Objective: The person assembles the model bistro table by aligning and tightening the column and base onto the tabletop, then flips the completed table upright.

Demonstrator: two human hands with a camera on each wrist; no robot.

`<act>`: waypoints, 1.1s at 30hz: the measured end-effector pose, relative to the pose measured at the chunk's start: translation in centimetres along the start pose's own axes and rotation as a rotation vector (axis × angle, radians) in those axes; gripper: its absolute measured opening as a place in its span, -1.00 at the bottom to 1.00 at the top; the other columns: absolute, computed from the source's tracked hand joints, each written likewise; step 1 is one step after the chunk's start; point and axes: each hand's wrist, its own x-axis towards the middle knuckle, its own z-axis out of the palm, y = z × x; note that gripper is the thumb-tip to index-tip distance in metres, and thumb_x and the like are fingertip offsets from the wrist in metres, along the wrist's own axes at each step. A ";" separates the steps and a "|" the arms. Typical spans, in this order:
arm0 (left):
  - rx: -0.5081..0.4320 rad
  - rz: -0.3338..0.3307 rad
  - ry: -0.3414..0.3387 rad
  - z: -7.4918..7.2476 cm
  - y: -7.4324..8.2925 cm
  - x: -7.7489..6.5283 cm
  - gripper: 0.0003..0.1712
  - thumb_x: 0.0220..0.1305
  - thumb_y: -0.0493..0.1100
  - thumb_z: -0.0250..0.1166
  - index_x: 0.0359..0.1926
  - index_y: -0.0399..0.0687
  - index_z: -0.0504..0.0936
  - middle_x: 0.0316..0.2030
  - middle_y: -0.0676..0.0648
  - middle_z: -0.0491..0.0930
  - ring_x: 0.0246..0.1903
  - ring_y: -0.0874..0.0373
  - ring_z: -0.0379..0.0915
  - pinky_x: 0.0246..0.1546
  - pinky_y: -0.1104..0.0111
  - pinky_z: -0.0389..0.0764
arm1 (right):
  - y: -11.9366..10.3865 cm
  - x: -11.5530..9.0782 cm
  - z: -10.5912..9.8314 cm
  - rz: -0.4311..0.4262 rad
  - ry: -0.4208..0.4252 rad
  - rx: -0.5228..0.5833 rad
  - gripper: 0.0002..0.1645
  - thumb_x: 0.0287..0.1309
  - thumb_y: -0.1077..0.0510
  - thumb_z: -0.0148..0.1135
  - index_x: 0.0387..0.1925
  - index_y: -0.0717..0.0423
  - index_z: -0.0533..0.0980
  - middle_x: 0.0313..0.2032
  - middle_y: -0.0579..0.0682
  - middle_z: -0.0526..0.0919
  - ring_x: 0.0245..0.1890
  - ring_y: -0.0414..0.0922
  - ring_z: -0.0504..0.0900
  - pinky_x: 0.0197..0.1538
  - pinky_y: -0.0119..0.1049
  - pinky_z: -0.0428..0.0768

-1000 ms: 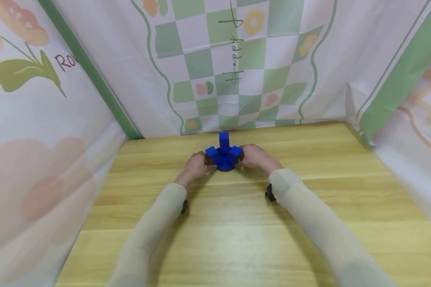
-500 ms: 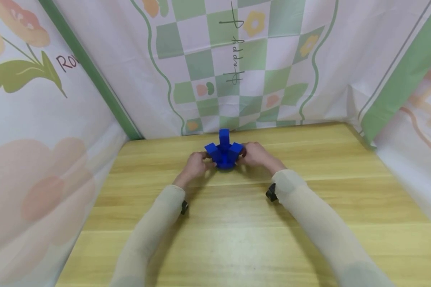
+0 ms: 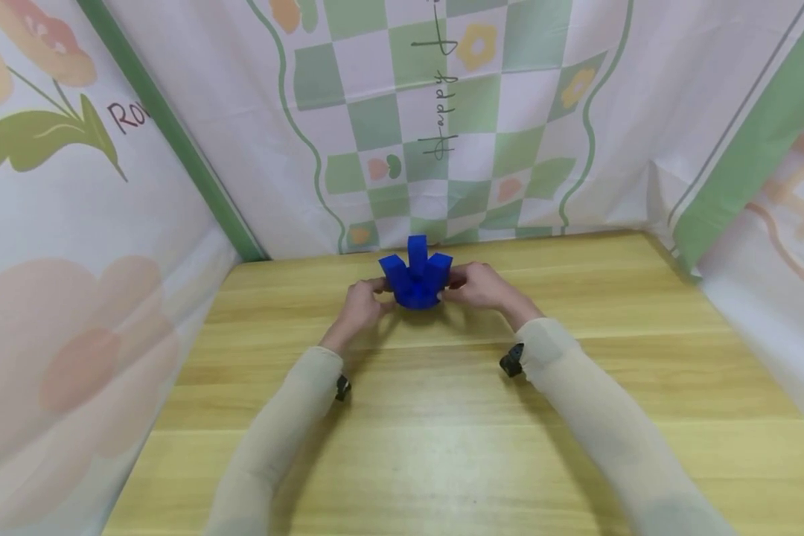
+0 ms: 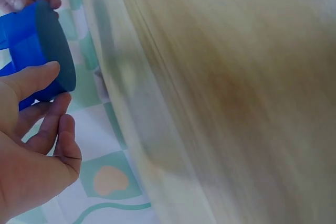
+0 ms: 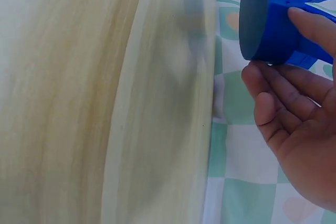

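Observation:
A blue stand with a round base and three blocky prongs pointing up is held between both hands, near the far edge of the table. My left hand pinches the left side of its base between thumb and fingers. On the opposite side, my right hand pinches the base in the same way. The wrist views show the flat greyish underside raised off the tabletop, with a gap beneath. In the right wrist view, the thumb lies along the blue side and fingertips touch the rim from below.
The wooden table stretches toward the wearer. Behind it hangs a curtain with a green-and-white check pattern, close to the stand. Fabric walls also flank the left and right sides. Small black devices sit at both wrists.
Both hands have lifted the blue stand off the table, and it has moved slightly upward in the head view. Its base has tipped slightly, and the prongs look longer now.

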 end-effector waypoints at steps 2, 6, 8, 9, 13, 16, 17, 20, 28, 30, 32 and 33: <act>-0.007 0.009 0.017 0.0 0.1 0.0 -0.65 0.15 -0.21 0.43 -0.01 -0.11 0.69 -0.07 -0.14 0.75 0.02 -0.09 0.61 0.15 0.07 0.55 | 0.0 -0.2 0.0 0.013 0.014 0.034 -0.68 0.20 -0.08 0.35 -0.09 -0.02 0.69 -0.18 -0.01 0.80 -0.11 -0.04 0.74 0.02 -0.07 0.64; -0.027 0.030 0.068 -0.1 0.3 -0.1 -0.62 0.14 -0.19 0.47 0.02 -0.08 0.70 -0.15 -0.10 0.78 -0.04 -0.09 0.65 0.09 0.10 0.59 | 0.1 -0.5 -0.2 0.021 0.060 0.089 -0.52 0.28 -0.16 0.28 0.10 -0.01 0.64 -0.12 0.03 0.80 -0.08 -0.03 0.75 0.04 -0.04 0.66; -0.041 0.032 0.083 -0.1 0.5 -0.1 -0.59 0.14 -0.17 0.49 0.04 -0.06 0.71 -0.18 -0.09 0.79 -0.07 -0.08 0.66 0.07 0.11 0.60 | 0.1 -0.7 -0.4 0.025 0.082 0.095 -0.46 0.29 -0.21 0.25 0.15 0.00 0.62 -0.09 0.05 0.79 -0.06 -0.02 0.75 0.05 -0.02 0.67; -0.050 0.028 0.086 -0.1 0.5 -0.1 -0.58 0.14 -0.15 0.49 0.05 -0.05 0.71 -0.19 -0.08 0.79 -0.08 -0.06 0.67 0.07 0.12 0.61 | 0.1 -0.7 -0.5 0.028 0.092 0.095 -0.44 0.30 -0.22 0.23 0.17 0.00 0.61 -0.08 0.05 0.78 -0.05 -0.01 0.75 0.05 -0.02 0.67; -0.099 0.010 0.071 -0.3 1.0 -0.2 -0.57 0.18 -0.14 0.47 0.09 -0.06 0.71 -0.21 -0.08 0.80 -0.06 -0.04 0.67 0.07 0.12 0.61 | -0.1 -1.0 -1.1 0.034 0.105 0.086 -0.46 0.32 -0.19 0.22 0.17 0.01 0.60 -0.07 0.06 0.78 -0.05 0.00 0.75 0.03 -0.01 0.67; -0.105 0.004 0.063 -0.5 1.3 -0.2 -0.59 0.22 -0.09 0.44 0.09 -0.07 0.71 -0.19 -0.07 0.79 -0.05 -0.03 0.67 0.04 0.14 0.63 | -0.2 -1.2 -1.6 0.038 0.093 0.085 -0.48 0.34 -0.14 0.21 0.19 0.03 0.59 -0.09 0.06 0.78 -0.05 0.01 0.75 0.02 0.01 0.67; -0.105 -0.003 0.062 -0.6 1.4 -0.2 -0.59 0.23 -0.07 0.44 0.09 -0.06 0.72 -0.18 -0.07 0.79 -0.04 -0.02 0.66 0.02 0.15 0.63 | -0.3 -1.3 -1.8 0.043 0.084 0.090 -0.48 0.34 -0.13 0.21 0.20 0.04 0.58 -0.09 0.07 0.78 -0.05 0.02 0.74 0.02 0.01 0.67; -0.103 -0.026 0.064 -0.9 1.7 -0.1 -0.59 0.25 0.03 0.42 0.07 -0.01 0.73 -0.13 -0.05 0.78 -0.04 0.02 0.66 -0.03 0.19 0.63 | -0.3 -1.5 -2.1 0.057 0.063 0.102 -0.46 0.32 -0.12 0.22 0.21 0.05 0.57 -0.10 0.07 0.79 -0.04 0.02 0.74 0.04 0.02 0.66; -0.194 -0.086 0.042 -1.5 2.1 0.1 -0.57 0.25 0.11 0.40 0.05 0.01 0.74 -0.04 -0.07 0.76 -0.01 0.04 0.64 -0.05 0.23 0.64 | 0.0 -1.6 -2.3 0.063 0.049 0.124 -0.47 0.33 -0.17 0.20 0.14 0.08 0.61 -0.14 0.06 0.79 -0.10 0.04 0.76 0.01 -0.03 0.68; -0.209 -0.085 0.033 -1.6 2.1 0.0 -0.57 0.26 0.09 0.40 0.06 0.00 0.73 -0.04 -0.09 0.75 0.00 0.03 0.63 -0.06 0.23 0.63 | 0.0 -1.7 -2.4 0.072 0.040 0.153 -0.47 0.35 -0.20 0.18 0.12 0.07 0.62 -0.14 0.10 0.79 -0.12 0.07 0.76 -0.02 -0.04 0.69; -0.227 -0.081 0.023 -1.7 2.3 -0.1 -0.57 0.27 0.07 0.39 0.08 -0.01 0.72 -0.04 -0.10 0.75 0.01 0.03 0.63 -0.07 0.24 0.63 | -0.2 -1.8 -2.5 0.085 0.035 0.171 -0.47 0.36 -0.24 0.15 0.09 0.05 0.63 -0.15 0.13 0.79 -0.14 0.08 0.76 -0.05 -0.06 0.70; -0.237 -0.077 0.019 -1.7 2.3 -0.1 -0.57 0.28 0.06 0.39 0.09 -0.02 0.72 -0.03 -0.10 0.75 0.01 0.02 0.63 -0.07 0.24 0.63 | -0.3 -1.8 -2.6 0.099 0.035 0.183 -0.46 0.36 -0.26 0.14 0.07 0.03 0.64 -0.15 0.14 0.78 -0.16 0.06 0.76 -0.05 -0.07 0.70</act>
